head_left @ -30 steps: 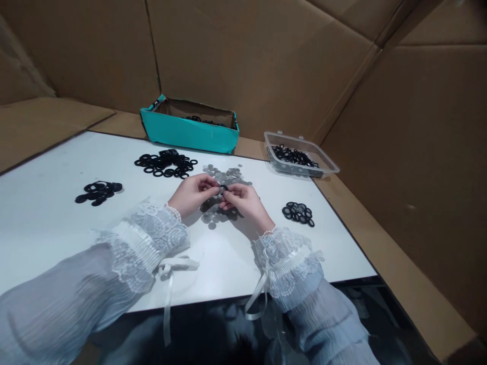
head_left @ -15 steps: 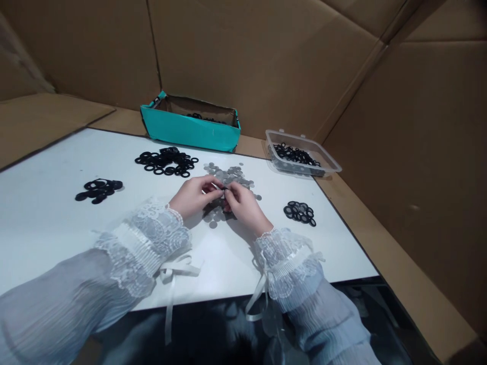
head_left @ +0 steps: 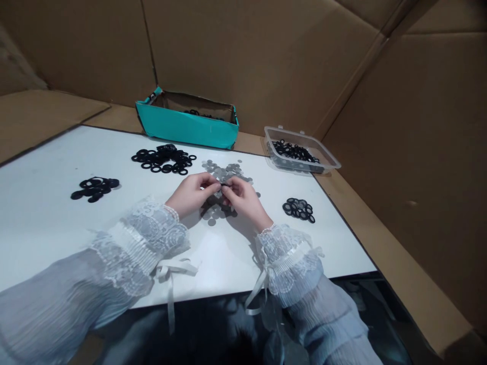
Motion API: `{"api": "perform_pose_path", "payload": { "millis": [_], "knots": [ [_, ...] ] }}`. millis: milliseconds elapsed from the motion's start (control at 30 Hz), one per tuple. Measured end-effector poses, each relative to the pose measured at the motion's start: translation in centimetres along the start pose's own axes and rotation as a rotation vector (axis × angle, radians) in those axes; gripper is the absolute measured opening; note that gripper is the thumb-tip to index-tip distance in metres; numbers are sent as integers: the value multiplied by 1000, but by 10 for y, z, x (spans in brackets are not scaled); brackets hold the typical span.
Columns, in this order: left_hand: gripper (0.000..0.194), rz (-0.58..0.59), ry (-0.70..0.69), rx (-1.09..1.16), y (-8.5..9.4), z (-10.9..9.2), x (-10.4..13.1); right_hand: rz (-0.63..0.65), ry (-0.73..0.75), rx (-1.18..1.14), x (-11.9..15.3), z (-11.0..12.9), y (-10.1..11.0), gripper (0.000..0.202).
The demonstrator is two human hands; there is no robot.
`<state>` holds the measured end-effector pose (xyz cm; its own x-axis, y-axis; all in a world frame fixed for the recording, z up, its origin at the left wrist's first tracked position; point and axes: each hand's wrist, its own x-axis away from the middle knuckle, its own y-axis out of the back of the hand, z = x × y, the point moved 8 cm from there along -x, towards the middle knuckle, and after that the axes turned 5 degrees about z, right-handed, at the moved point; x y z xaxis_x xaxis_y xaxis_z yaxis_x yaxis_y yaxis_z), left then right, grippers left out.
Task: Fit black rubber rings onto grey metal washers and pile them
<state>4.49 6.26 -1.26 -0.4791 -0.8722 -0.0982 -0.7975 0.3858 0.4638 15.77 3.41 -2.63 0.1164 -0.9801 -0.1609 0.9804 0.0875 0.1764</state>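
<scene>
My left hand [head_left: 193, 193] and my right hand [head_left: 243, 198] meet fingertip to fingertip over a heap of small grey metal discs [head_left: 224, 173] on the white table [head_left: 45, 218]. Between the fingertips sits a small black rubber ring [head_left: 223, 186] together with a pale disc; both hands pinch this pair. More grey discs and a few black rings lie right under the hands. Lace cuffs with ribbons cover both wrists.
Black ring piles lie at the left [head_left: 92, 186], the back middle [head_left: 163, 158] and the right [head_left: 299, 209]. A teal box [head_left: 186, 126] and a clear plastic tray [head_left: 300, 152] of rings stand at the back. Cardboard walls [head_left: 411, 152] enclose the table.
The hands stay joined over the disc heap, with only small finger movements on the ring and disc. The view has shifted slightly.
</scene>
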Motion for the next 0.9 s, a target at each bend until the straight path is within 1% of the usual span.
{"api": "perform_pose_path", "payload": {
  "millis": [67, 133, 200, 300, 367, 500, 600, 667, 700, 833, 900],
  "knots": [
    [29, 31, -2, -12, -2, -2, 0, -35, -8, -56, 0, 3, 4, 14],
    [29, 36, -13, -35, -3, -5, 1, -74, -17, -108, 0, 4, 6, 14],
    [28, 2, -17, -87, -3, -6, 3, -106, -51, -160, 0, 1, 4, 15],
    [23, -98, -14, -208, 0, -8, 8, -138, -115, -232, -1, -6, 0, 17],
    [22, -131, -19, -247, 0, -8, 9, -134, -148, -271, -1, -9, -2, 17],
    [23, -112, -58, -251, -2, -10, 9, -68, -203, -344, 0, -9, -4, 17],
    [21, -130, -65, -261, 2, -12, 9, -56, -219, -386, 2, -9, -3, 17],
    [20, -126, -77, -291, 3, -12, 9, -64, -211, -360, 2, -9, -2, 17],
    [19, -101, -101, -323, 2, -14, 8, -64, -196, -318, 2, -8, -1, 17],
    [19, 69, -265, -463, -10, -21, 7, -9, -88, -34, 2, -4, 1, 17],
    [20, 106, -296, -482, -10, -22, 7, 25, -25, 72, 3, 0, 0, 17]
  ]
}}
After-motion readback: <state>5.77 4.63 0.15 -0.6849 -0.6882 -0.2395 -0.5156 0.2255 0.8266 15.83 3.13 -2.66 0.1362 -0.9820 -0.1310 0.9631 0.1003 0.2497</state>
